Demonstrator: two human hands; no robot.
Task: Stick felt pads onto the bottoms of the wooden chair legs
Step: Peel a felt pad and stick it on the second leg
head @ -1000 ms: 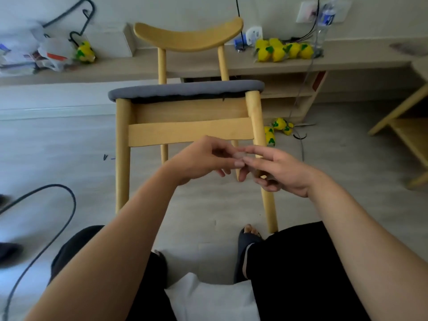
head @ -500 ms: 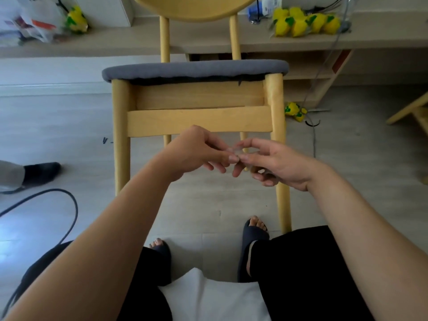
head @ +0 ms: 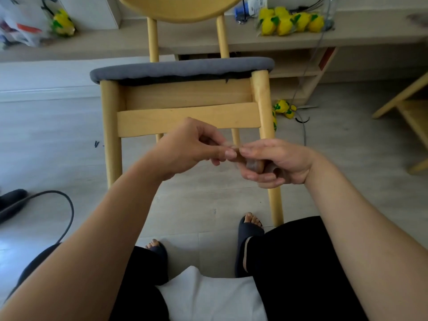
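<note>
Single view: your head-worn wide-angle camera looked forward and down. Your left hand [head: 194,147] and right hand [head: 278,163] sat close, mid-frame; wooden chair [head: 185,117] just beyond; backrest [head: 180,8] cropped at top, lap [head: 301,262] at bottom edge.

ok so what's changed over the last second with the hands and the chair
The right hand has curled its lower fingers, and a brown felt pad now shows tucked in them. The left hand still pinches a small piece at the right hand's fingertips. The view has tipped down; the chair stands upright as before.
</note>
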